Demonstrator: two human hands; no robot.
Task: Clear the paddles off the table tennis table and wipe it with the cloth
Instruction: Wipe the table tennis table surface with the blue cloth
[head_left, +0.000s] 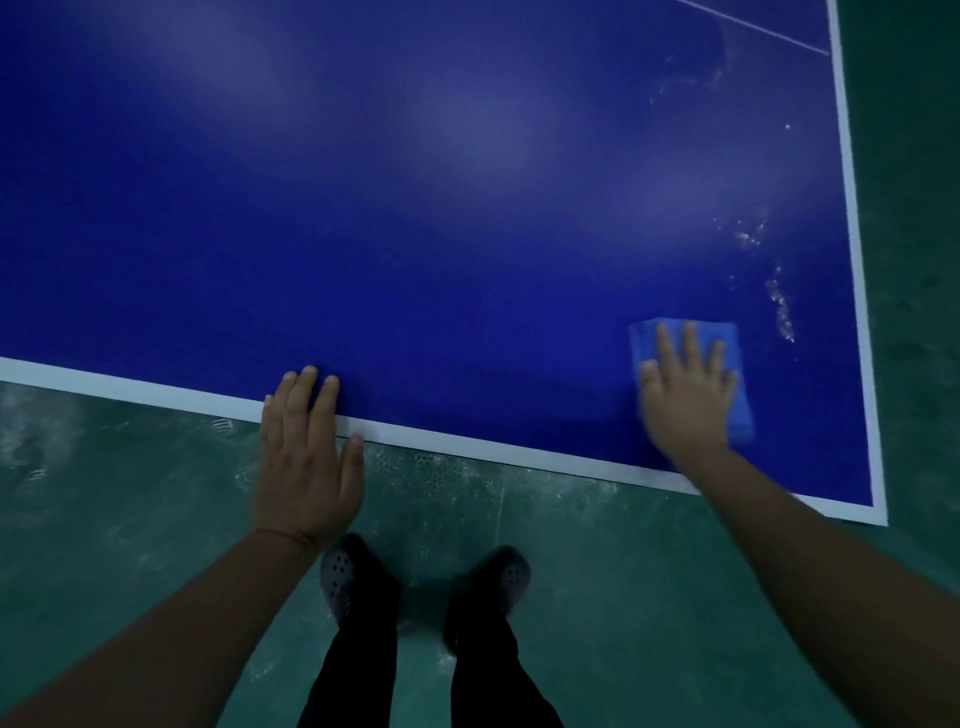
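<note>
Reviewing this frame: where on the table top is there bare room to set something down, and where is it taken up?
The table is bare across its whole middle and left, from the left hand on the near white edge up to the far side. The near right corner is taken: the right hand presses flat on the cloth, with whitish smears between it and the right edge.

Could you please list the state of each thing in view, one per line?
Table: bare of paddles in view, whitish smears near its right edge.
Cloth: folded, flat on the table near the right corner.
Right hand: flat, fingers spread, presses the cloth.
Left hand: open, fingers rest on the table's near edge.
</note>
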